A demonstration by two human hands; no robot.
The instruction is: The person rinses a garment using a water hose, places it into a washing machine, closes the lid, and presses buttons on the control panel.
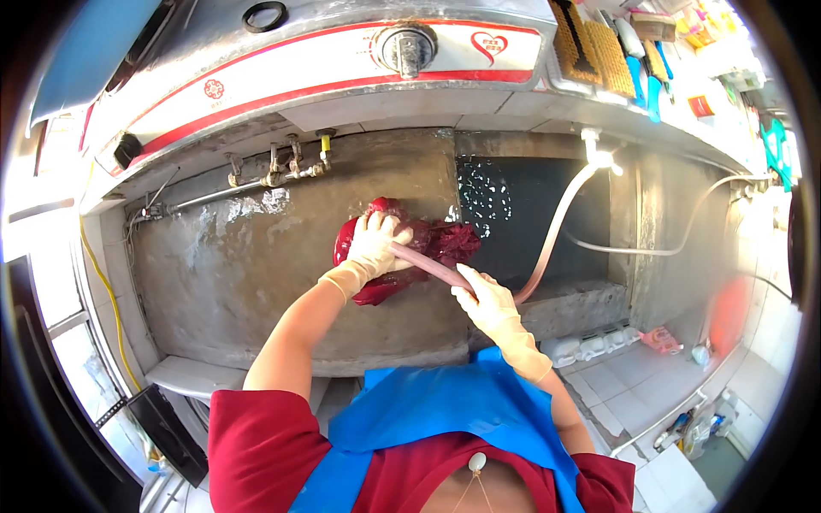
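A soaked dark-red cloth lies bunched on the grey sink slab. My left hand, in a cream rubber glove, presses down on it with the fingers curled into its folds. From the right, my right hand, gloved the same way, is closed around a pinkish hose. The hose's front end points at the cloth and reaches the fingers of my left hand, which partly cover the cloth. Whether water is flowing from the end I cannot make out.
The hose loops back to a wall fitting. Right of the slab is a dark basin. Metal pipework with a yellow valve runs along the back wall. Above is a machine panel with a knob, beside several brushes.
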